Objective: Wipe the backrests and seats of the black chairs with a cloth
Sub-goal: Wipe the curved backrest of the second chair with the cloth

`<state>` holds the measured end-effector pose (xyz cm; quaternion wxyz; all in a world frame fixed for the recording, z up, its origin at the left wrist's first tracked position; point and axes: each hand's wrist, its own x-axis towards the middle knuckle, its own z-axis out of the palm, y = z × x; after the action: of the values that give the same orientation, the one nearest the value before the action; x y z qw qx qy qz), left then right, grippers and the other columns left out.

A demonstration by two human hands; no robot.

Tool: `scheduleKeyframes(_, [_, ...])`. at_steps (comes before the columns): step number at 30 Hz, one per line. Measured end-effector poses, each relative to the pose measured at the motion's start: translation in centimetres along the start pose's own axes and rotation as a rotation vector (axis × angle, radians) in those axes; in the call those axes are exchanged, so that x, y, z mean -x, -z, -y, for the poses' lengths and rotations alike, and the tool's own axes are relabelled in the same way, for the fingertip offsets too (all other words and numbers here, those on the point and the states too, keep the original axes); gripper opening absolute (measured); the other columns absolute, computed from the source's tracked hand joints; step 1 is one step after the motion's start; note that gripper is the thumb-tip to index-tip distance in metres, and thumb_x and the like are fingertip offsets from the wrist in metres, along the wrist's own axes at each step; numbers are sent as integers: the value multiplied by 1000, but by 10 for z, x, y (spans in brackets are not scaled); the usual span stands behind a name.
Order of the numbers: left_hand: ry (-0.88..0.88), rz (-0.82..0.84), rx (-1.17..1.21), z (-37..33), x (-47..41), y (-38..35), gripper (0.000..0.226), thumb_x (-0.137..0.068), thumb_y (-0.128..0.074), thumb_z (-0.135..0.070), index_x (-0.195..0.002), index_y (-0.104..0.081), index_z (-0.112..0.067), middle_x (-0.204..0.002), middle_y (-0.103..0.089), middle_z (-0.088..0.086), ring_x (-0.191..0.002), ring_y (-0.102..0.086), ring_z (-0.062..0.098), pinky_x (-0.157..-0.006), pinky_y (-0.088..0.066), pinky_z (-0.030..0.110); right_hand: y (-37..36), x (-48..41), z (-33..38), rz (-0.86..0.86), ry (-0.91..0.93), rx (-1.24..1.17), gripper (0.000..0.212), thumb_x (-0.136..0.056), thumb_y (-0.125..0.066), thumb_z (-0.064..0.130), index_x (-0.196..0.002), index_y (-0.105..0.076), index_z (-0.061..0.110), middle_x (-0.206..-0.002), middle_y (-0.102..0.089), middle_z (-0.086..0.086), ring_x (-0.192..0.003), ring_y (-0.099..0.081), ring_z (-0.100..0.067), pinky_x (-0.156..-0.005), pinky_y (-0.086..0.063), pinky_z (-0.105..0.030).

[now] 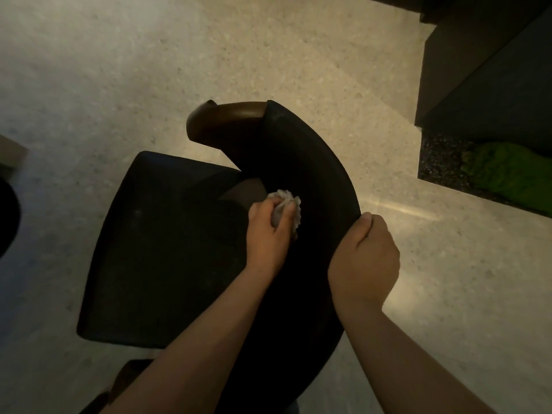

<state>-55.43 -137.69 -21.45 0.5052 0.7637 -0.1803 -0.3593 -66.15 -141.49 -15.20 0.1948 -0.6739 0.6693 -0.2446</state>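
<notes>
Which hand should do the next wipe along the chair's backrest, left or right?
Left. The left hand grips the cloth against the inner face of the backrest; the right hand holds the backrest's outer edge, probably steadying the chair.

We're over a speckled terrazzo floor (268,55), pale and polished, with a warm streak of light lying across it. That says public interior to us: a lounge, lobby or café more than a home. There's a black upholstered chair (149,249) with a curved wooden armrest (227,118). And off to the right, a dark built-in block (478,70) borders a bed of dark gravel (439,162) with green moss (504,171), plainly decorative planting. Which of those venues it is, we can't tell.
</notes>
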Motion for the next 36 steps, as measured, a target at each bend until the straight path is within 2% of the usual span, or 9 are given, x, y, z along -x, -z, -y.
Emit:
scheduleKeyframes(10, [14,-103,71,32,-22,-10,16,-100,-50,-32,-111,-60,-26,-112,-53,-10,-89,-62,1,-66,-51,12,-1,-1,-3,7,4,0,31,-104,-32,25,-80,-50,17,-63,-43,9,-54,-42,-5,-52,-23,-13])
scheduleKeyframes(15, [316,23,109,61,-35,5,12,-100,-50,-27,-104,-61,-27,-104,-62,-2,-81,-65,6,-56,-48,13,0,-1,-3,19,1,-6,32,-104,-31,26,-81,-51,17,-64,-44,9,-55,-43,-5,-52,-25,-15])
scheduleKeyframes(18, [385,126,87,67,-35,18,12,-100,-51,-22,-97,-63,-24,-96,-65,-1,-93,-64,15,-66,-47,21,-1,-1,-2,14,10,-5,33,-104,-31,25,-80,-51,16,-63,-44,8,-54,-42,-5,-52,-23,-15])
scheduleKeyframes(22, [157,-72,27,50,-36,26,12,-99,-53,-28,-96,-64,-27,-103,-64,1,-95,-62,11,-83,-52,30,-1,0,-2,-2,27,-12,38,-103,-27,29,-79,-52,14,-63,-46,5,-53,-42,-6,-52,-24,-17])
scheduleKeyframes(27, [-103,-210,-84,-24,-34,30,16,-97,-56,-35,-108,-59,-25,-116,-48,-5,-95,-52,-2,-72,-43,6,0,0,-1,-4,21,-17,36,-102,-27,30,-79,-51,17,-62,-47,6,-53,-44,-5,-52,-26,-15])
scheduleKeyframes(29, [-199,-225,-54,-53,-34,25,20,-96,-57,-36,-110,-60,-23,-117,-47,-4,-97,-51,-3,-77,-40,0,0,0,0,11,11,-13,33,-104,-30,26,-79,-50,18,-63,-46,8,-54,-44,-5,-52,-26,-15])
scheduleKeyframes(31, [-296,-214,-33,-72,-35,14,20,-95,-59,-34,-110,-62,-22,-118,-47,-3,-100,-50,-3,-83,-41,3,0,-1,-1,19,-3,-11,30,-104,-33,24,-79,-50,18,-63,-46,8,-55,-44,-6,-53,-26,-15])
scheduleKeyframes(34, [-338,-169,-69,-83,-38,-6,18,-93,-61,-36,-107,-64,-24,-120,-44,-5,-112,-47,11,-94,-45,21,-1,-1,-2,7,-9,-6,32,-104,-34,23,-78,-51,15,-63,-47,6,-55,-45,-7,-52,-28,-18])
scheduleKeyframes(36, [-358,-181,-130,-81,-39,-14,16,-93,-62,-34,-104,-65,-23,-119,-45,-6,-114,-43,16,-93,-41,24,-2,-1,-1,11,-8,-1,31,-104,-33,23,-80,-52,15,-64,-48,5,-55,-45,-7,-52,-28,-18])
